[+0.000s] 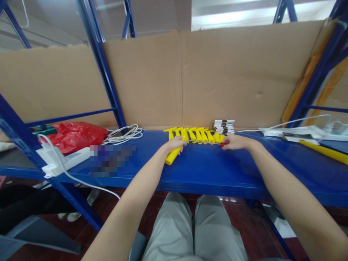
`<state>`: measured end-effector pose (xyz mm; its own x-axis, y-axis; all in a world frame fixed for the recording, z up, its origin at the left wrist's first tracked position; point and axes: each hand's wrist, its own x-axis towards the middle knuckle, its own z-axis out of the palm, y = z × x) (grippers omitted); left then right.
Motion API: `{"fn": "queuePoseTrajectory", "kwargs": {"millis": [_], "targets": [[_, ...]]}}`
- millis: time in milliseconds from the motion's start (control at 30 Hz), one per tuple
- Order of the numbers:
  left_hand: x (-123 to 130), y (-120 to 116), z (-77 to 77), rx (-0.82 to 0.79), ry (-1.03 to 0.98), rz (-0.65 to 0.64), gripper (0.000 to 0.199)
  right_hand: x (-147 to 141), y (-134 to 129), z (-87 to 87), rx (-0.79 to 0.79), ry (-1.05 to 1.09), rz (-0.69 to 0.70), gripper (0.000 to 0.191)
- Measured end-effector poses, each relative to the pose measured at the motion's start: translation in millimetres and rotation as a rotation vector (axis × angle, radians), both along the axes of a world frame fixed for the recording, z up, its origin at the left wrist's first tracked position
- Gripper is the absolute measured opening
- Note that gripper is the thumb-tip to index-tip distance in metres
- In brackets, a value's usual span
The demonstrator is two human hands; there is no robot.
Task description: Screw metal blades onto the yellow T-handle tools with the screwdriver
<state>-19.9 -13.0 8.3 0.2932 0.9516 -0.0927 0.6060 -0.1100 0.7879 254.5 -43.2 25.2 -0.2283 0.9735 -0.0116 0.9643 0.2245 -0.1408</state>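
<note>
My left hand [175, 144] is wrapped round a yellow tube-like piece [173, 156], whose lower end points toward the shelf's front edge. In my right hand [233, 141] is a screwdriver [206, 143] with a red handle. Its thin metal shaft lies level and reaches left to the yellow piece by my left fingers; whether the tip is inside it I cannot tell. Behind the shaft several similar yellow pieces [201, 135] lie side by side in a row. A stack of small white packets with dark bands [224, 127] stands behind my right hand.
On the blue shelf [217, 174], a red plastic bag [78, 136], coiled white cable [126, 135] and a white power strip [72, 159] lie left. At right are a long yellow piece [324, 152] and another power strip [285, 131]. Cardboard [217, 72] closes the back.
</note>
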Motion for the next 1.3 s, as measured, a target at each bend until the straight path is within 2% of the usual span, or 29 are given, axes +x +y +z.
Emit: {"fn": "queuePoseTrajectory", "kwargs": {"millis": [100, 200, 367, 533, 700, 900, 1100, 1300], "targets": [[0.3, 0.2, 0.1, -0.001, 0.000, -0.001, 0.009, -0.3, 0.1, -0.4, 0.023, -0.061, -0.057, 0.011], [0.8, 0.0, 0.1, -0.005, -0.004, -0.003, 0.010, -1.6, -0.7, -1.1, -0.008, -0.029, -0.085, 0.008], [0.9, 0.4, -0.2, -0.008, -0.008, 0.007, 0.007, -1.5, -2.0, -0.5, -0.056, 0.055, -0.041, 0.010], [0.0, 1.1, -0.9, -0.011, -0.012, 0.011, 0.006, 2.0, 1.2, -1.5, 0.008, -0.027, -0.048, 0.014], [-0.3, 1.3, -0.9, -0.001, -0.010, 0.008, 0.006, 2.3, 2.2, -3.8, -0.020, -0.008, -0.073, 0.008], [-1.1, 2.6, 0.8, 0.008, -0.023, -0.008, 0.007, 7.4, 3.0, -2.9, -0.014, 0.127, -0.001, 0.009], [0.6, -2.6, 5.1, 0.013, -0.019, 0.024, 0.002, 14.2, 3.4, -3.7, -0.053, 0.107, 0.006, 0.008], [2.3, -4.4, 6.1, 0.037, -0.028, 0.018, 0.004, 11.3, 6.9, -6.1, -0.028, 0.088, 0.110, 0.020]]}}
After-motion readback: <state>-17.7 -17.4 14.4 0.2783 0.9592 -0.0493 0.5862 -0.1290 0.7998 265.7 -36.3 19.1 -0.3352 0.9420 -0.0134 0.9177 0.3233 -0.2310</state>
